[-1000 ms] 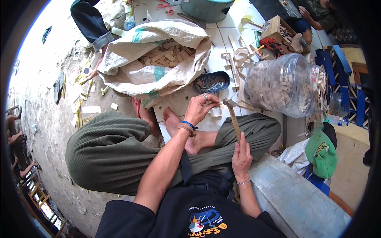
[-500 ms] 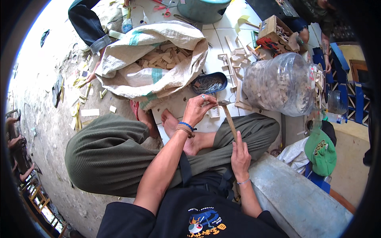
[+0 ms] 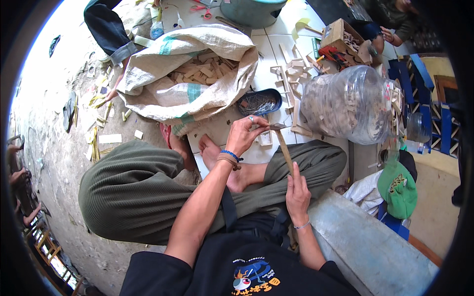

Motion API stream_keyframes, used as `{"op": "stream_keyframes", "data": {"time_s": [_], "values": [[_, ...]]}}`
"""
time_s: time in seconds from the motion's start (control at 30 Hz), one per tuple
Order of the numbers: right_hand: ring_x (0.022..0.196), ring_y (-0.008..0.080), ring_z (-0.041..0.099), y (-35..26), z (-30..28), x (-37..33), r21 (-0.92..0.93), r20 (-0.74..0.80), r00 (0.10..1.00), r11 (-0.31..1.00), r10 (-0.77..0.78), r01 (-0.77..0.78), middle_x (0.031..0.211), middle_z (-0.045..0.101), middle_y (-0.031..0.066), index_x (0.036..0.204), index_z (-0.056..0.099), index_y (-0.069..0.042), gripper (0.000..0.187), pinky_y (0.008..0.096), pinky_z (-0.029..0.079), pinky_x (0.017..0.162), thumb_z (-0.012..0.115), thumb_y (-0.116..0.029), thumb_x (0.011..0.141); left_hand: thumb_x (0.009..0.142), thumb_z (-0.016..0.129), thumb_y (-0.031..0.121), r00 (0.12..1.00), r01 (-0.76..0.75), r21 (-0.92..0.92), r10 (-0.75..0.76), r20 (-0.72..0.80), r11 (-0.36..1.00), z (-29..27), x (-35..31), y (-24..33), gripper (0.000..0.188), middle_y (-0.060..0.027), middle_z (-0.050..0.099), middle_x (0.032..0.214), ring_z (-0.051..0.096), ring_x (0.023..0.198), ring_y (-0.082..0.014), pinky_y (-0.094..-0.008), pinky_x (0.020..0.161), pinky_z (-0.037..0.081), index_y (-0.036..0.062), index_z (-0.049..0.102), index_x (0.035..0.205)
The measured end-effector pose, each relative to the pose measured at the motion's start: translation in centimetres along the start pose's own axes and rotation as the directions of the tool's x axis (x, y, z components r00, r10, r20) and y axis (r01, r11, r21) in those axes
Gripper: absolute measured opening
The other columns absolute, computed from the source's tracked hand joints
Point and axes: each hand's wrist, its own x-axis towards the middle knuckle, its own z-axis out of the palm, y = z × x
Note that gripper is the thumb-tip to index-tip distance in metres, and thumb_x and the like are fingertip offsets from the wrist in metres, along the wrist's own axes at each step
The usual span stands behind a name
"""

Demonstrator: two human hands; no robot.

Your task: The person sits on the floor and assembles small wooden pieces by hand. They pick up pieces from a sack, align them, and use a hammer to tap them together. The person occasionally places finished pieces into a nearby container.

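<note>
Two hands of one seated person are in view. The right hand [image 3: 297, 193] is closed around the lower end of one hammer [image 3: 283, 148], whose wooden handle slants up to a small head. The left hand [image 3: 245, 134] is pinched shut just beside that head; what the fingertips grip is too small to make out, and a wood piece [image 3: 265, 138] lies directly under them on the floor [image 3: 276, 44]. The left wrist carries two bands, the right wrist one.

Count of things on the tiled floor:
- One sack [image 3: 197, 74], open, holding many wood offcuts; the number cannot be counted.
- One dark tray [image 3: 256, 102] of nails, at the sack's right edge.
- One clear jug [image 3: 345, 104] on its side, filled with wood pieces, near the floor's right edge.
- One box [image 3: 340, 34] of tools, behind the jug.
- One teal tub [image 3: 254, 11], cut off by the top edge.
- One green cap [image 3: 398, 187], right of the person's knee.

A second person's hand [image 3: 388, 35] shows at the upper right; the rest of that person is cut off.
</note>
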Motion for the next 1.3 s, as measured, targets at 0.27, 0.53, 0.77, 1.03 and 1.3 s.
{"op": "stream_keyframes", "data": {"time_s": [0.27,0.53,0.77,1.03,1.3], "values": [[0.101,0.0426,0.072,-0.3,-0.7,2.9,0.211,-0.030,0.995,0.974,0.096,-0.087,0.125,0.072,0.0231,0.157,0.052,-0.007,0.048,0.0450,0.056,0.083,0.059,-0.016,0.110,0.088,0.086,0.019,0.995,-0.097,0.156,0.100,-0.012,0.983,-0.2,-0.2,0.9,0.024,-0.0075,0.081,0.107,0.077,0.100,-0.0254,-0.0360,0.086,0.060,0.0100,0.079,0.108],[0.114,0.0413,0.071,-0.3,-1.6,2.1,0.213,0.135,0.969,0.949,0.206,-0.231,0.135,0.070,0.0229,0.157,0.052,-0.006,0.049,0.0451,0.055,0.094,0.058,-0.015,0.110,0.089,0.084,0.019,1.000,-0.023,0.237,0.023,0.001,0.971,1.1,-0.3,0.2,0.029,-0.0089,0.079,0.112,0.076,0.106,-0.0310,-0.0397,0.088,0.060,0.0105,0.070,0.113],[0.071,0.0353,0.065,-0.1,-0.1,0.4,0.074,0.029,0.999,0.996,0.044,-0.046,0.092,0.063,0.0141,0.162,0.049,-0.020,0.058,0.0478,0.053,0.062,0.063,-0.013,0.106,0.094,0.079,0.014,0.999,-0.010,0.187,0.019,-0.046,0.982,1.4,-0.6,-0.1,0.041,-0.0120,0.080,0.113,0.078,0.106,-0.0320,-0.0415,0.088,0.062,0.0084,0.055,0.127],[0.068,0.0363,0.064,-0.2,0.8,0.3,0.085,-0.092,0.995,0.996,0.030,-0.022,0.091,0.063,0.0122,0.162,0.048,-0.023,0.060,0.0485,0.052,0.058,0.064,-0.013,0.106,0.096,0.080,0.012,0.998,-0.002,0.207,0.017,-0.068,0.978,1.2,-0.6,-0.3,0.042,-0.0130,0.081,0.114,0.079,0.108,-0.0286,-0.0382,0.090,0.064,0.0070,0.052,0.126],[0.067,0.0353,0.066,-0.2,1.3,0.1,0.055,-0.066,0.998,0.998,0.012,-0.009,0.090,0.062,0.0111,0.162,0.048,-0.021,0.062,0.0472,0.052,0.057,0.066,-0.010,0.104,0.094,0.081,0.011,0.996,0.041,0.177,-0.027,-0.082,0.983,1.1,-0.7,0.1,0.043,-0.0133,0.080,0.115,0.079,0.109,-0.0272,-0.0376,0.091,0.064,0.0061,0.052,0.126]]}}
